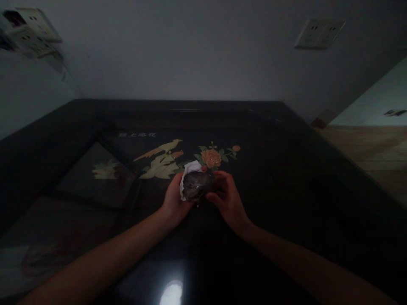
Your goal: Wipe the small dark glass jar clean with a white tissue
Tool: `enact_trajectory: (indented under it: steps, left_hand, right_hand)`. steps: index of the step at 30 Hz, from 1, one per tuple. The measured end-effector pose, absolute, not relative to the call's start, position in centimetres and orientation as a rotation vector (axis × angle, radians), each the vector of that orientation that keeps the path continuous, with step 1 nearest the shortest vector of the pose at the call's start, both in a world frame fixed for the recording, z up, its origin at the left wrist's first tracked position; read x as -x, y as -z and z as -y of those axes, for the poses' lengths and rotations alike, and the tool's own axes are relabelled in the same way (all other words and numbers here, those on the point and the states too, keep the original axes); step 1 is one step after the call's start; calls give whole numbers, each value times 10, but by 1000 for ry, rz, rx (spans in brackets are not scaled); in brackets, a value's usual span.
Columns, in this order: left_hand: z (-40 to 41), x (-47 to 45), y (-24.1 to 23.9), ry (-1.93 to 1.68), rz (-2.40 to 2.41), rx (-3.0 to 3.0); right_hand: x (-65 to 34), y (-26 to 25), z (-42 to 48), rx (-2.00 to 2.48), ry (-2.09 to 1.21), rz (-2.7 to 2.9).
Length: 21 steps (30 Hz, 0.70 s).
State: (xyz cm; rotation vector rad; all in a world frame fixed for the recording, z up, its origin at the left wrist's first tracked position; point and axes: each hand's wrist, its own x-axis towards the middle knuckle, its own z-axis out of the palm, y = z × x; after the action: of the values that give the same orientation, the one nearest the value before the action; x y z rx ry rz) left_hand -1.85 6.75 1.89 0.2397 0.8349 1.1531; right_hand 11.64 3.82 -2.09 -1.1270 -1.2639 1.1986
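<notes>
Both my hands meet over the middle of a glossy black table. My left hand is closed around a white cloth or tissue, pressed against a small clear glass object. My right hand grips that glass object from the right side, fingers curled on it. The room is dim, so the glass object's exact shape is hard to make out.
The table top has an inlaid bird and leaves and an orange flower just beyond my hands. A grey wall stands behind with a socket plate upper right and another fitting upper left. Wooden floor lies right.
</notes>
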Motion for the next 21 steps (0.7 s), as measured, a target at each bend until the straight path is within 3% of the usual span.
enact_trajectory:
  steps: [7,21]
  left_hand:
    - [-62,14,-12,-1329,-867,-390]
    - [-49,15,-12,-1298,-1027,-740]
  right_hand:
    - [-116,22,-42,1133,-1285,1122]
    - [-113,24,-40,1051,-1411,1219]
